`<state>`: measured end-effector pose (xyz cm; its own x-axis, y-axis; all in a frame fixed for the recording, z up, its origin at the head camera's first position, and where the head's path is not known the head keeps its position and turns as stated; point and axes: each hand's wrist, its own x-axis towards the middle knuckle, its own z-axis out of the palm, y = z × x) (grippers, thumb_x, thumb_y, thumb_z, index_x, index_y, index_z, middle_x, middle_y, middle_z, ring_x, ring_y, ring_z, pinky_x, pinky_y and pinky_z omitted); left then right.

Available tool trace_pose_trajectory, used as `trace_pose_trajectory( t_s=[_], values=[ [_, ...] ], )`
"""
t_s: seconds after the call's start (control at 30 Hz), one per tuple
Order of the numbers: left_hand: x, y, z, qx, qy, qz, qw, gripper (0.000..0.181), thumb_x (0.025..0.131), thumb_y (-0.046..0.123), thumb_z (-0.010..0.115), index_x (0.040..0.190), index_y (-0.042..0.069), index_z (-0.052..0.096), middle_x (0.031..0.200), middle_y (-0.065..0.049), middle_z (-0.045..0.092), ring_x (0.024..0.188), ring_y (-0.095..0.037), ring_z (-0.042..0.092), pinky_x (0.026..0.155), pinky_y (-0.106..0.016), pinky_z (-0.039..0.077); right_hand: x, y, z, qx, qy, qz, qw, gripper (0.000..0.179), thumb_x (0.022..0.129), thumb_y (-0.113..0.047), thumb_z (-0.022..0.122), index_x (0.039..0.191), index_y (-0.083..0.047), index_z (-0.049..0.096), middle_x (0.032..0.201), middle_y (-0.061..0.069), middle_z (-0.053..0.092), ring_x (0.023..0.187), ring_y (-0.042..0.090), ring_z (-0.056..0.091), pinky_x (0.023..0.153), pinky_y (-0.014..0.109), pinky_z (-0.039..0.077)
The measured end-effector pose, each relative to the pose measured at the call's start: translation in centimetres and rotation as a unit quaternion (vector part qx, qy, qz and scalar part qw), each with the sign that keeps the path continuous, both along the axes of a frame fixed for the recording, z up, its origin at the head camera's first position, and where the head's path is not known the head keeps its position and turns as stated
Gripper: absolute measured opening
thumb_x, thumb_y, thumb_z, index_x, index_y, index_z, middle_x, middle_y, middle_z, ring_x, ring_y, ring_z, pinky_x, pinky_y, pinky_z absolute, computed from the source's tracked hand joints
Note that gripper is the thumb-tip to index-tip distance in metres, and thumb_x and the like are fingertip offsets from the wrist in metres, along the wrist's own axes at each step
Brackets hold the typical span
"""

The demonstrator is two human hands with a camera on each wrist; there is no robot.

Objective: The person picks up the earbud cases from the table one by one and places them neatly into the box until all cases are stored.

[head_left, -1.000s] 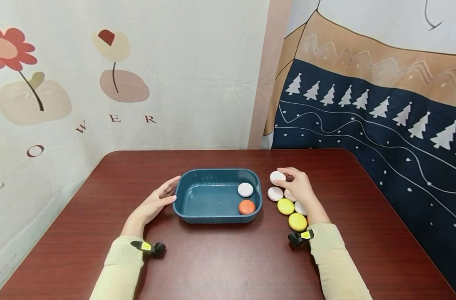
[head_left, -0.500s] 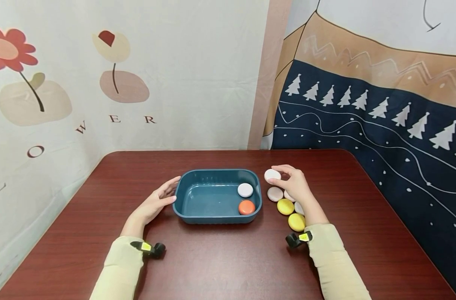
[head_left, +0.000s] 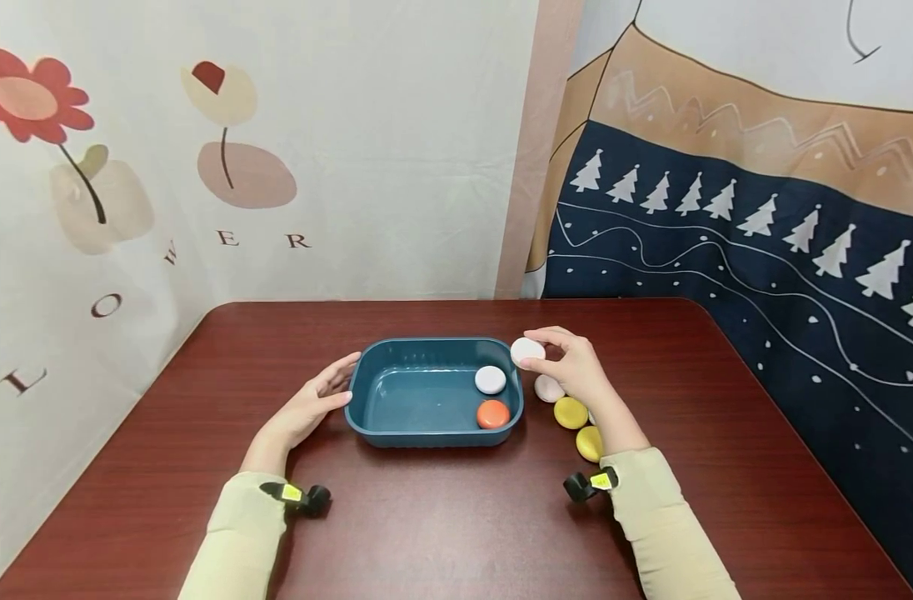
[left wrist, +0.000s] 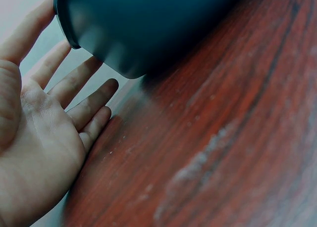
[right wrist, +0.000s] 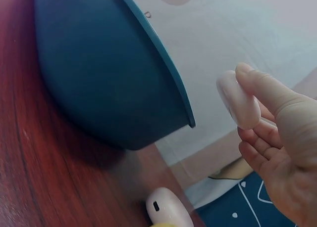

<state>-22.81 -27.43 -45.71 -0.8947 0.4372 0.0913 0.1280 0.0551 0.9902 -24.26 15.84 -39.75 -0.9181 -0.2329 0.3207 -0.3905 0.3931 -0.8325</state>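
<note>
My right hand (head_left: 576, 367) pinches a white round disc (head_left: 527, 352) between thumb and fingers, held at the right rim of a blue-green tray (head_left: 426, 438). In the right wrist view that disc (right wrist: 237, 101) is tilted on edge, apart from the tray wall (right wrist: 109, 68). Inside the tray, at its right end, lie a white disc (head_left: 490, 380) and an orange disc (head_left: 493, 414). At the tray's left end, my left hand (head_left: 299, 412) touches the side with outstretched fingers. The left wrist view shows its fingers (left wrist: 74, 83) spread beside the tray (left wrist: 133, 29).
Right of the tray, on the reddish-brown table (head_left: 441, 525), lie another white disc (head_left: 550, 388) and two yellow discs (head_left: 571, 412). My right hand and forearm partly hide the discs there. A patterned curtain (head_left: 396, 150) hangs behind the table.
My right hand has carried the white disc leftward, from above the loose discs to the tray's right rim. My left hand and the tray have stayed nearly still.
</note>
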Motion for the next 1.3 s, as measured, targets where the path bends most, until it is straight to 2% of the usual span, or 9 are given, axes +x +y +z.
trace_pose_trajectory(
  t_s=[0.27, 0.4, 0.67, 0.87, 0.97, 1.3],
  values=[
    [0.4, 0.1, 0.1, -0.001, 0.001, 0.002, 1.0000, 0.065, 0.096, 0.006, 0.054, 0.152, 0.007, 0.022, 0.153, -0.020, 0.023, 0.135, -0.024, 0.028, 0.098, -0.018, 0.034, 0.6, -1.0, 0.2, -0.003, 0.019, 0.033, 0.9993, 0.042, 0.079, -0.017, 0.080, 0.118, -0.008, 0.068, 0.118, 0.003, 0.064, 0.110, 0.019, 0.054, 0.091, 0.044, 0.043],
    [0.6, 0.2, 0.2, 0.000, -0.001, 0.004, 1.0000, 0.065, 0.096, 0.005, 0.055, 0.152, 0.007, 0.022, 0.153, -0.020, 0.022, 0.135, -0.022, 0.028, 0.098, -0.018, 0.033, 0.9, -1.5, 0.3, -0.011, 0.015, 0.047, 0.9987, 0.042, 0.078, -0.017, 0.081, 0.117, -0.007, 0.069, 0.116, 0.002, 0.064, 0.110, 0.019, 0.054, 0.093, 0.046, 0.043],
    [1.0, 0.4, 0.2, -0.005, -0.003, 0.008, 0.9999, 0.065, 0.096, 0.006, 0.055, 0.152, 0.008, 0.023, 0.153, -0.019, 0.023, 0.137, -0.029, 0.024, 0.098, -0.018, 0.033, 1.6, -2.8, -0.1, -0.009, 0.027, 0.069, 0.9972, 0.044, 0.076, -0.016, 0.082, 0.116, -0.001, 0.068, 0.112, 0.003, 0.065, 0.108, 0.020, 0.055, 0.094, 0.049, 0.041],
    [1.3, 0.5, 0.2, -0.002, -0.004, 0.010, 0.9999, 0.065, 0.095, 0.005, 0.055, 0.152, 0.007, 0.023, 0.153, -0.020, 0.023, 0.136, -0.026, 0.026, 0.098, -0.018, 0.034, 2.0, -3.7, -0.5, -0.013, 0.009, 0.088, 0.9960, 0.046, 0.076, -0.016, 0.083, 0.117, -0.002, 0.068, 0.112, 0.001, 0.065, 0.104, 0.020, 0.054, 0.086, 0.052, 0.045],
    [1.5, 0.6, 0.2, -0.003, -0.004, 0.012, 0.9999, 0.065, 0.095, 0.005, 0.055, 0.152, 0.007, 0.023, 0.153, -0.020, 0.023, 0.136, -0.026, 0.026, 0.098, -0.018, 0.033, 2.3, -4.0, -0.5, -0.014, 0.002, 0.099, 0.9949, 0.046, 0.076, -0.017, 0.082, 0.117, -0.003, 0.068, 0.114, 0.002, 0.064, 0.106, 0.021, 0.054, 0.087, 0.055, 0.044],
    [1.6, 0.7, 0.4, -0.002, 0.000, 0.012, 0.9999, 0.065, 0.095, 0.005, 0.055, 0.152, 0.006, 0.023, 0.152, -0.021, 0.023, 0.133, -0.018, 0.030, 0.098, -0.018, 0.033, 2.9, -5.1, -0.9, -0.001, -0.003, 0.107, 0.9942, 0.044, 0.077, -0.017, 0.082, 0.116, -0.003, 0.069, 0.115, 0.003, 0.063, 0.108, 0.020, 0.054, 0.092, 0.047, 0.044]
  ],
)
